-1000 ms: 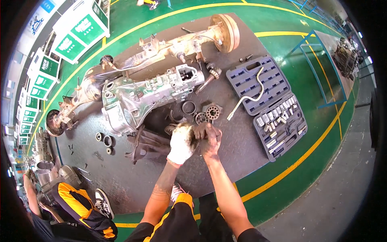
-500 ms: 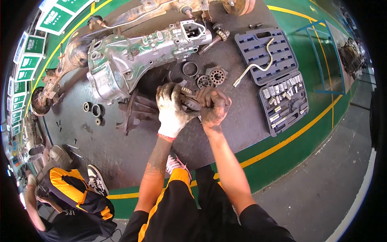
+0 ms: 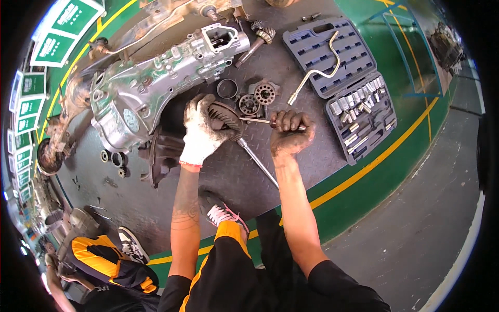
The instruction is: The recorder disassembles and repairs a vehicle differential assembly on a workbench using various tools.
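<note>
Head view: left hand (image 3: 201, 131) clamps, at its own 2 o'clock, the toothed gear (image 3: 232, 119), right hand (image 3: 292, 132) grips a slim-shafted tool (image 3: 254, 120), and the gear looks heavy, rigid, perhaps oily, best held by its rim.

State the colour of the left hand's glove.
The glove is white, grimy in places, with a red cuff edge; best seen in the head view.
</note>
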`<state>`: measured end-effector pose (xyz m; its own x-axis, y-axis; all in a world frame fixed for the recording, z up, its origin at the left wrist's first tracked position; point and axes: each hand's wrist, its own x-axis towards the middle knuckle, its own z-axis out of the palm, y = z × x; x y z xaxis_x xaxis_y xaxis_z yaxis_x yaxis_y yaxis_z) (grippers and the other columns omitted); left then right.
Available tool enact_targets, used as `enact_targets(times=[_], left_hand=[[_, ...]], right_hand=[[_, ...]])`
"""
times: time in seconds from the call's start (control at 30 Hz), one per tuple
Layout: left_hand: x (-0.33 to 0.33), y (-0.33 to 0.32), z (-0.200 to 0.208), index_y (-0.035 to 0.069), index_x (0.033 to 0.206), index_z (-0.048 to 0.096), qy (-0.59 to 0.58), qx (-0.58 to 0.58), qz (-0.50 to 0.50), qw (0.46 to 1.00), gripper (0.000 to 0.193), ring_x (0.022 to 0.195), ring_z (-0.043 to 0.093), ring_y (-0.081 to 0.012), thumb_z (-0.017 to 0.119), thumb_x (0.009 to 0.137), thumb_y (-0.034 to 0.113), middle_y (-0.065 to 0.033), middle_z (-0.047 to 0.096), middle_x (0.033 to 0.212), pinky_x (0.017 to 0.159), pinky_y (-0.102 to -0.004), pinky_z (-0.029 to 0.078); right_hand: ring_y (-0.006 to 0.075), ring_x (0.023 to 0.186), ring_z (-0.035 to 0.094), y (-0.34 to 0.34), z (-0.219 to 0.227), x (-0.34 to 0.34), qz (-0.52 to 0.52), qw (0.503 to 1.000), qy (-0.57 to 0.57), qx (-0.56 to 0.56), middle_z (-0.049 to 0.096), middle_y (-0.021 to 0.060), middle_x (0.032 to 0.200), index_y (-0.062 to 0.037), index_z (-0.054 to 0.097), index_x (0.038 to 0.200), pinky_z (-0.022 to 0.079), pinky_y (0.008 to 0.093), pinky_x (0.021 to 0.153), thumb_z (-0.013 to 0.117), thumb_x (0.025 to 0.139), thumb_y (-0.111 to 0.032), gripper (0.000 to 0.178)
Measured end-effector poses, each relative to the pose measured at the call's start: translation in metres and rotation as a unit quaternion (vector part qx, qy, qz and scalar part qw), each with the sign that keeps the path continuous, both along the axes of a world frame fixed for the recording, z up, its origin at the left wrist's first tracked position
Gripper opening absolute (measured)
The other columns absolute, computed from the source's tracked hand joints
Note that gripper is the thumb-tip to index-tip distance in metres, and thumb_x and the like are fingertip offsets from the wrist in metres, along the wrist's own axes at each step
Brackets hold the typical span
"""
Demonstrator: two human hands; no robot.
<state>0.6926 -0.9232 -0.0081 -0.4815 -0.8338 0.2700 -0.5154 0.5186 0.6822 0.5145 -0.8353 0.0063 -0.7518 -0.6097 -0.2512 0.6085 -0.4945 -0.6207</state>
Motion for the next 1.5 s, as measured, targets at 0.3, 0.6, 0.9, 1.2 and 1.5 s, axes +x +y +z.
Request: enact_targets(times=[0.3, 0.6, 0.9, 1.2, 1.5], left_hand=[[-0.006, -0.024, 0.011, 0.003, 0.125, 0.056, -0.022, 0.102, -0.166, 0.981, 0.093, 0.118, 0.058, -0.0363, 0.097, 0.043, 0.017, -0.0193, 0.055, 0.131, 0.098, -0.0434, 0.051], [0.0, -0.006, 0.029, 0.0, 0.138, 0.048, -0.136, -0.025, -0.055, 0.989, 0.095, 0.122, 0.054, -0.0415, 0.094, 0.058, 0.021, -0.023, 0.052, 0.135, 0.104, -0.0452, 0.047], [-0.003, 0.042, -0.039, 0.001, 0.137, 0.037, -0.338, -0.274, 0.069, 0.898, 0.102, 0.132, 0.033, -0.0587, 0.084, 0.066, 0.057, -0.0346, 0.037, 0.141, 0.109, -0.0699, 0.028], [-0.009, 0.033, -0.031, 0.005, 0.086, 0.063, -0.231, -0.228, -0.025, 0.945, 0.042, 0.132, 0.035, -0.0539, 0.083, 0.058, 0.028, -0.0285, 0.043, 0.142, 0.109, -0.0667, 0.028], [-0.005, 0.033, -0.009, 0.005, 0.095, 0.063, -0.105, -0.124, -0.044, 0.986, 0.042, 0.123, 0.046, -0.0453, 0.083, 0.061, 0.019, -0.0205, 0.053, 0.129, 0.105, -0.0579, 0.036]], right_hand=[[0.0195, 0.059, 0.036, 0.035, -0.015, 0.018, -0.064, 0.994, -0.09, 0.017, 0.036, 0.0048, 0.058, -0.0103, 0.037, 0.061, 0.038, 0.0395, 0.072, 0.052, 0.092, -0.036, 0.044], [0.0209, 0.062, 0.043, 0.011, -0.01, 0.037, -0.017, 1.0, 0.017, 0.017, 0.048, 0.0096, 0.066, -0.0017, 0.047, 0.066, 0.043, 0.0402, 0.075, 0.054, 0.097, -0.038, 0.049], [0.0196, 0.065, 0.047, -0.013, -0.002, 0.047, -0.033, 0.999, 0.034, 0.003, 0.051, 0.01, 0.067, -0.0013, 0.046, 0.063, 0.042, 0.0366, 0.076, 0.053, 0.1, -0.035, 0.05], [0.0208, 0.069, 0.044, 0.0, -0.017, 0.023, -0.073, 0.983, -0.167, 0.01, 0.04, 0.0037, 0.065, -0.0087, 0.044, 0.067, 0.041, 0.0382, 0.073, 0.054, 0.101, -0.027, 0.04], [0.0129, 0.073, 0.044, 0.001, 0.044, 0.034, 0.077, 0.981, 0.017, 0.177, 0.049, 0.0017, 0.074, -0.0052, 0.049, 0.074, 0.04, 0.0311, 0.069, 0.063, 0.1, -0.033, 0.041]])
